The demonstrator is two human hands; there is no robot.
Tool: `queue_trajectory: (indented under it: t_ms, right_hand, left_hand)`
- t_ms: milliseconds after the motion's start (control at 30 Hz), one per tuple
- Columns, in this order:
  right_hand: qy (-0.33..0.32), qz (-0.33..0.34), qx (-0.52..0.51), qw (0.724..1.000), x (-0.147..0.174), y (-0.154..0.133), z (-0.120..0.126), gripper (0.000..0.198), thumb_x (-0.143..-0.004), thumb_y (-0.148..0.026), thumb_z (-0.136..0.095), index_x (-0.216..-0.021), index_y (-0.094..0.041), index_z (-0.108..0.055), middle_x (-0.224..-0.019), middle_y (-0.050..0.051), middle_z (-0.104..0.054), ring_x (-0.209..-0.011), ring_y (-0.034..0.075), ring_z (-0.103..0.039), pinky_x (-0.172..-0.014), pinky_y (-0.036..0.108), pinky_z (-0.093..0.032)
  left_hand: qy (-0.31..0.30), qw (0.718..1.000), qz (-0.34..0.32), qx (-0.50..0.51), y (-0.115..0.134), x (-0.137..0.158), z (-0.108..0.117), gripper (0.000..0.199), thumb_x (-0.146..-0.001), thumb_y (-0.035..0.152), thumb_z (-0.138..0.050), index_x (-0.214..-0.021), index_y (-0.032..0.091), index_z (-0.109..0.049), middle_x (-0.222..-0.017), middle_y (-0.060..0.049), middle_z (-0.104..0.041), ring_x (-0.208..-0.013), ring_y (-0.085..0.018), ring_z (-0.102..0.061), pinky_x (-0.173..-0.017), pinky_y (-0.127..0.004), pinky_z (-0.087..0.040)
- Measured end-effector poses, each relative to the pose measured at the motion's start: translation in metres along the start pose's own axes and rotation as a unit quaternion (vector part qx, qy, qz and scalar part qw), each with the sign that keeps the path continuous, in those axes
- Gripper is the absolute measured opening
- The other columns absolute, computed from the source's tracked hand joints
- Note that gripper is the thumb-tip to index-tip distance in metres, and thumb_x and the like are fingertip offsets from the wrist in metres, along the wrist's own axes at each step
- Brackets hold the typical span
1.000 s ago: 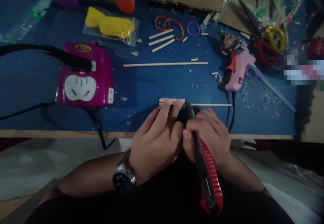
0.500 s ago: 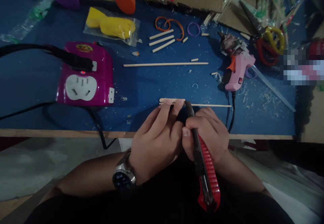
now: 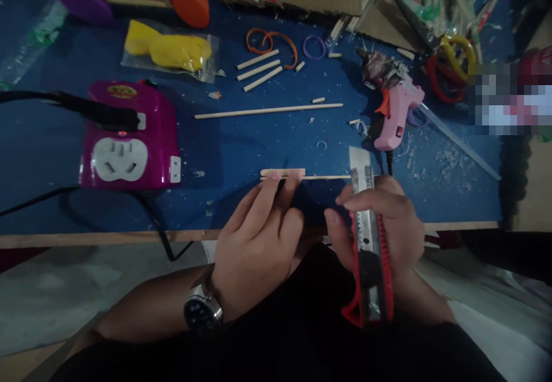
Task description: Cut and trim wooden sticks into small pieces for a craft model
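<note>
The fingertips of my left hand press a flat craft stick and a thin round wooden stick side by side against the blue tabletop. The craft stick has one rounded end and one square end. My right hand grips a red utility knife, its blade pointing away from me. The blade is lifted to the right, apart from the craft stick, and in the picture it covers the right end of the thin stick.
A longer stick and several short sticks lie beyond my hands. At left stands a magenta power socket box with black cables. A pink glue gun and scissors lie right. Bagged yellow clay sits farther back.
My right hand has drawn the knife away from the craft stick to the right and turned it, so the flat of the blade shows. My left hand keeps pressing the sticks. The view has shifted slightly.
</note>
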State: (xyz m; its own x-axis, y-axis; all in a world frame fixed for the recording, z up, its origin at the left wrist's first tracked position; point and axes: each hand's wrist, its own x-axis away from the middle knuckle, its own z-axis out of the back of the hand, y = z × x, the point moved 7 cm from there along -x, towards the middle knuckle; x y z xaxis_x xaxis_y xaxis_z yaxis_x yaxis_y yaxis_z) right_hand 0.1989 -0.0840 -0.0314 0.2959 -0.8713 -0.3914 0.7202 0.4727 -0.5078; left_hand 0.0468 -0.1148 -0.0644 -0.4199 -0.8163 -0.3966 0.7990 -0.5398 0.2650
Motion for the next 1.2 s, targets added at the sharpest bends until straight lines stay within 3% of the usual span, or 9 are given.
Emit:
queue_trajectory:
  t_ms: [100, 200, 433, 567, 633, 767, 1033, 1200]
  right_hand:
    - [0.006, 0.006, 0.069, 0.998, -0.001, 0.012, 0.003, 0.035, -0.093, -0.013, -0.079, -0.114, -0.034, -0.059, -0.104, 0.002, -0.081, -0.095, 0.03, -0.071, -0.089, 0.052, -0.058]
    - [0.0, -0.002, 0.087, 0.996, -0.001, 0.024, 0.001, 0.032, -0.094, -0.01, -0.077, -0.113, -0.031, -0.062, -0.102, 0.001, -0.081, -0.099, 0.027, -0.069, -0.095, 0.047, -0.058]
    - [-0.02, 0.0, 0.036, 0.999, 0.0, 0.035, -0.001, 0.021, -0.101, -0.008, -0.066, -0.108, -0.027, -0.067, -0.102, 0.001, -0.081, -0.099, 0.024, -0.067, -0.092, 0.04, -0.057]
    - [-0.066, 0.017, 0.019, 0.997, -0.007, 0.038, -0.002, 0.021, -0.107, -0.008, -0.057, -0.114, -0.024, -0.068, -0.109, 0.003, -0.08, -0.103, 0.024, -0.066, -0.092, 0.039, -0.055]
    - [-0.075, 0.025, 0.018, 0.997, -0.011, 0.038, -0.001, 0.021, -0.108, -0.008, -0.054, -0.114, -0.023, -0.068, -0.106, 0.004, -0.079, -0.101, 0.023, -0.065, -0.09, 0.038, -0.054]
    - [-0.086, 0.032, 0.002, 0.996, -0.017, 0.037, -0.002, 0.019, -0.11, -0.011, -0.054, -0.109, -0.023, -0.068, -0.101, 0.004, -0.079, -0.095, 0.023, -0.063, -0.084, 0.037, -0.052]
    - [-0.09, 0.056, -0.003, 0.994, -0.015, 0.048, 0.005, 0.02, -0.109, -0.01, -0.055, -0.111, -0.025, -0.067, -0.093, 0.003, -0.077, -0.096, 0.025, -0.066, -0.089, 0.041, -0.055]
    - [-0.035, 0.095, -0.003, 0.995, -0.013, 0.047, 0.02, 0.016, -0.104, -0.012, -0.066, -0.109, -0.027, -0.064, -0.096, 0.001, -0.076, -0.091, 0.023, -0.069, -0.093, 0.043, -0.058]
  left_hand:
    - [-0.014, 1.0, 0.003, 0.012, -0.002, -0.001, 0.002, 0.033, -0.099, 0.05, -0.074, -0.09, 0.019, -0.066, -0.157, -0.019, -0.067, -0.142, -0.04, -0.068, -0.11, -0.052, -0.064]
    - [-0.03, 0.999, 0.008, 0.024, -0.004, -0.005, 0.006, 0.032, -0.099, 0.048, -0.075, -0.09, 0.02, -0.065, -0.158, -0.018, -0.067, -0.14, -0.041, -0.068, -0.107, -0.054, -0.065]
    - [-0.055, 0.998, -0.009, 0.039, -0.013, -0.022, 0.015, 0.008, -0.099, 0.017, -0.073, -0.104, 0.019, -0.067, -0.149, -0.013, -0.075, -0.126, -0.036, -0.073, -0.102, -0.053, -0.066]
    - [-0.019, 0.998, -0.009, 0.051, -0.022, -0.034, 0.019, 0.027, -0.095, 0.0, -0.067, -0.113, 0.02, -0.068, -0.128, -0.008, -0.084, -0.108, -0.027, -0.075, -0.096, -0.043, -0.066]
    - [-0.001, 0.999, -0.008, 0.051, -0.027, -0.039, 0.02, 0.027, -0.096, 0.001, -0.066, -0.115, 0.02, -0.069, -0.117, -0.008, -0.084, -0.106, -0.028, -0.074, -0.095, -0.044, -0.065]
    - [-0.013, 0.999, 0.009, 0.041, -0.036, -0.046, 0.017, 0.019, -0.102, 0.012, -0.064, -0.117, 0.021, -0.07, -0.119, -0.01, -0.081, -0.113, -0.033, -0.073, -0.1, -0.051, -0.061]
    - [-0.011, 0.998, 0.017, 0.052, -0.028, -0.042, 0.014, 0.013, -0.104, 0.016, -0.064, -0.112, 0.019, -0.073, -0.108, -0.008, -0.08, -0.103, -0.029, -0.073, -0.095, -0.045, -0.06]
    - [-0.01, 0.998, 0.014, 0.063, -0.018, -0.041, 0.012, 0.01, -0.104, 0.015, -0.065, -0.108, 0.019, -0.072, -0.102, -0.007, -0.079, -0.098, -0.027, -0.072, -0.091, -0.044, -0.06]
